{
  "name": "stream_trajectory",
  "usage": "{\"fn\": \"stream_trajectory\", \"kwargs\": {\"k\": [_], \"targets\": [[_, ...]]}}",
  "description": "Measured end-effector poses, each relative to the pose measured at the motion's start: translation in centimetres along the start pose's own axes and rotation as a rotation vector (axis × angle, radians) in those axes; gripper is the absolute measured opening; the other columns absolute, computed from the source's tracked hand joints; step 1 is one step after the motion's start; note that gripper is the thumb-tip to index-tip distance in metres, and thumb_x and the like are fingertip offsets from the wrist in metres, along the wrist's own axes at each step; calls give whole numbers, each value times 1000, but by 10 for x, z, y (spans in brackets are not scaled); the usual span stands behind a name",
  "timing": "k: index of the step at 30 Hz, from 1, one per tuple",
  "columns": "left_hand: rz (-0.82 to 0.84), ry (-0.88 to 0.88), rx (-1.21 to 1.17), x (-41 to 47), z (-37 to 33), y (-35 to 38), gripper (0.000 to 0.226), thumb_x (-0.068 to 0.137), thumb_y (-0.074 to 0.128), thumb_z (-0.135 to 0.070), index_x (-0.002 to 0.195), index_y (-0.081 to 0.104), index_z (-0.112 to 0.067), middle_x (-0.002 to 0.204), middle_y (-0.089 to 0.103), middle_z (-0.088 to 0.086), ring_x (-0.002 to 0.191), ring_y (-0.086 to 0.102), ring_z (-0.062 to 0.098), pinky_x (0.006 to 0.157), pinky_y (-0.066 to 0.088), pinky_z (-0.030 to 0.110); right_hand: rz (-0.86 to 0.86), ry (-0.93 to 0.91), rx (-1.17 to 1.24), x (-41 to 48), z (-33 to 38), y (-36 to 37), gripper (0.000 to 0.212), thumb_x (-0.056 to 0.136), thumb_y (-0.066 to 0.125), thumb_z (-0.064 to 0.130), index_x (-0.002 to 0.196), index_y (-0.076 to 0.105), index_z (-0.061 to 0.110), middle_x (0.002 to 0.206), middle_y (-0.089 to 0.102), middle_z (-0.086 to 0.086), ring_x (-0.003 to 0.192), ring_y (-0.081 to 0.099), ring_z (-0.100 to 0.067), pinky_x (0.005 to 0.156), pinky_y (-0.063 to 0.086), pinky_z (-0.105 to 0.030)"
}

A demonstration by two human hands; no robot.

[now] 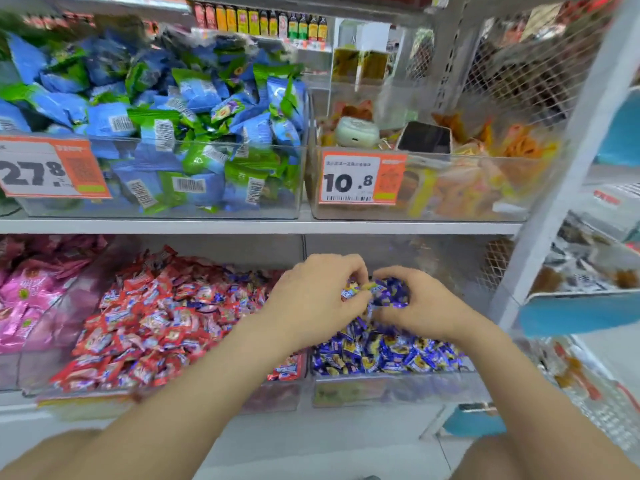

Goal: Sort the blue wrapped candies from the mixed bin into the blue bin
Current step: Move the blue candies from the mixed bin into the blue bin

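On the lower shelf a clear mixed bin (104, 398) holds mostly red wrapped candies (152, 327) with blue ones scattered among them. To its right the clear blue bin (398, 389) holds a heap of blue wrapped candies (388, 351). Both hands hover together above the blue bin's back part. My left hand (315, 299) has its fingers curled round a few blue candies (356, 292). My right hand (412, 303) cups a bunch of blue candies (393, 289) against the left hand's fingers.
A pink-wrapped candy bin (20, 306) sits at far left. The shelf above carries a bin of blue and green packets (166, 126) and a bin of orange snacks (478, 168), with a phone (426, 136) and a pale case on it. A white mesh rack post (561, 188) stands at right.
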State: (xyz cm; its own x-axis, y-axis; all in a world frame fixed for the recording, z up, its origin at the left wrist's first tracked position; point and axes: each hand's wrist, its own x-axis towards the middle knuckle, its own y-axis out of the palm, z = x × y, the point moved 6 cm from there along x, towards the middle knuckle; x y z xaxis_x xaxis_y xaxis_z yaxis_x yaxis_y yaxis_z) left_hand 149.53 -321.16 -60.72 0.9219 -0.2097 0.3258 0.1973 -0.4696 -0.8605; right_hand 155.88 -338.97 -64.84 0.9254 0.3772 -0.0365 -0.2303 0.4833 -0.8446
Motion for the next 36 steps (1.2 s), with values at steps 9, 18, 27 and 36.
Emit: {"fn": "stream_trajectory", "kwargs": {"k": [9,18,27,36], "targets": [[238,122,33,28,7,49,37,94,52,-38,130,63,-36,130,62,-10,123,57,17,107,46,44,-11,-31,-166,-4,-13,19,66,93,50,40,156,41,22,157,45,-7,148,37,-30,121,32,-43],[31,-116,-8,-19,70,-18,34,87,47,1,90,59,-30,90,55,-11,83,54,11,78,45,36,246,-114,-479,15,24,84,60,104,41,65,159,21,50,170,20,0,158,15,-31,119,19,-68],[439,-50,65,-48,105,12,42,94,75,-37,135,66,-33,120,68,-13,100,60,5,90,48,26,-249,-207,-215,14,86,45,35,96,58,31,130,65,32,116,64,-1,108,63,-26,96,52,-42],[321,-124,56,-48,136,-14,26,87,83,-40,82,62,-24,77,67,-9,76,63,9,73,52,34,-247,-212,-26,17,127,44,25,94,57,14,102,77,26,80,71,12,71,66,-4,77,58,-30]]}}
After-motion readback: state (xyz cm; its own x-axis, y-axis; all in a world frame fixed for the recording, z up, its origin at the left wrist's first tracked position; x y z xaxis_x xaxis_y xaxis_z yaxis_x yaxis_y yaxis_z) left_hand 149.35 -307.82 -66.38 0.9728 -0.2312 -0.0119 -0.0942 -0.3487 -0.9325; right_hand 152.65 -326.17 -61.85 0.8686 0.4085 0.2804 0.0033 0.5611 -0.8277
